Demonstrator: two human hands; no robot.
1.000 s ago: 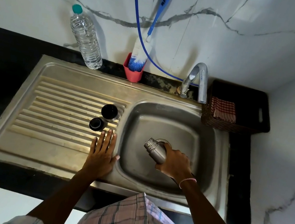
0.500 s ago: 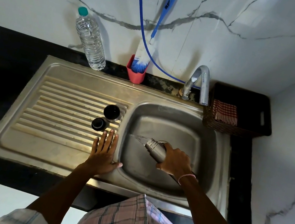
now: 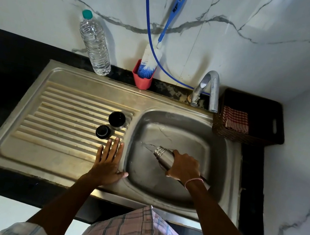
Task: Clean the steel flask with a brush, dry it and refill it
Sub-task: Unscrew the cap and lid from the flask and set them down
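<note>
White marble walls [image 3: 244, 50] with grey veins meet in a corner above a black counter [image 3: 3, 70]. A steel sink [image 3: 93, 83] sits in the counter, with its ribbed draining board [image 3: 57, 116] on the left and its basin [image 3: 188, 135] on the right. Over the basin the steel flask [image 3: 163, 156] lies almost flat. Its long axis goes from near right to far left, the open mouth points left, and water runs out. The right hand [image 3: 183, 167] grips its body with curled fingers. The left hand [image 3: 108, 161] rests flat on the sink edge, fingers straight and close together. A larger black cap [image 3: 117, 118] and a smaller black cap [image 3: 103, 131] stand on the board near the fingertips.
</note>
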